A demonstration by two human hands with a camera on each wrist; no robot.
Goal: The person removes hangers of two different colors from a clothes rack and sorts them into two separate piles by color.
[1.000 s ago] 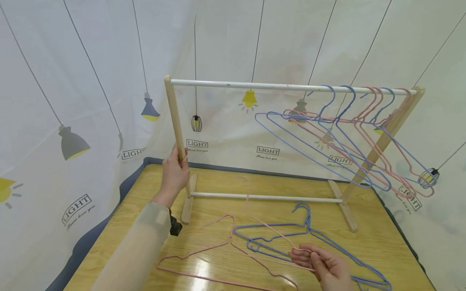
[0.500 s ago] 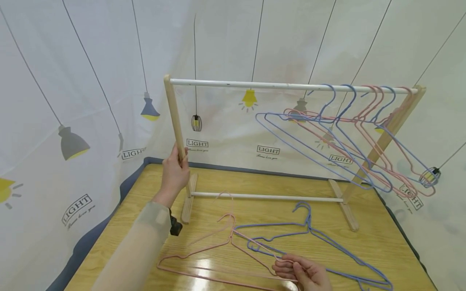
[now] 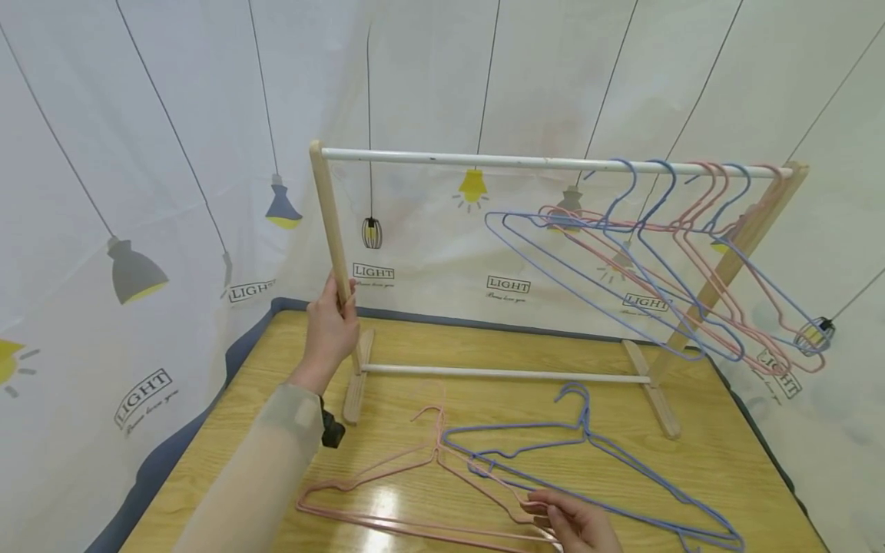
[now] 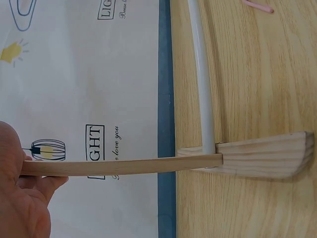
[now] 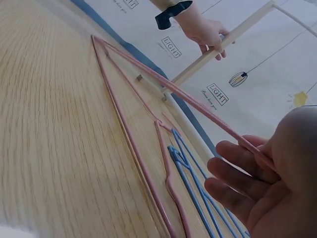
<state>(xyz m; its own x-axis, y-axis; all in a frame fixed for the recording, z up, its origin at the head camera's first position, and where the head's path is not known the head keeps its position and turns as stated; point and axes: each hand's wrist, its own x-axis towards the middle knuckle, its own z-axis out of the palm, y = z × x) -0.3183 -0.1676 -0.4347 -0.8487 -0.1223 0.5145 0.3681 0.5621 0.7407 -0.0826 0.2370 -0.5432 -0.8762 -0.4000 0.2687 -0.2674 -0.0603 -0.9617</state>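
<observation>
My left hand (image 3: pixel 330 329) grips the left wooden post (image 3: pixel 328 223) of a small garment rack, partway up; the left wrist view shows the post running down to its wooden foot (image 4: pixel 267 153). With my right hand (image 3: pixel 579 524) I pinch one corner of a pink wire hanger (image 5: pixel 198 105) between thumb and index finger, the other fingers loosely bent. This hanger slants down to the left, its far corner low at the table. It overlaps a second pink hanger (image 5: pixel 124 126) lying flat on the wood.
Two overlapping blue hangers (image 3: pixel 587 407) lie on the table right of the pink ones. Several blue and pink hangers hang at the right end of the rack's white top bar (image 3: pixel 449 160). A lower white bar (image 3: pixel 505 374) joins the feet. Behind stands a lamp-printed curtain (image 3: pixel 429 92).
My right hand has moved left and slightly down, lowering the held pink hanger over the pink one on the table. My left hand has stayed on the post.
</observation>
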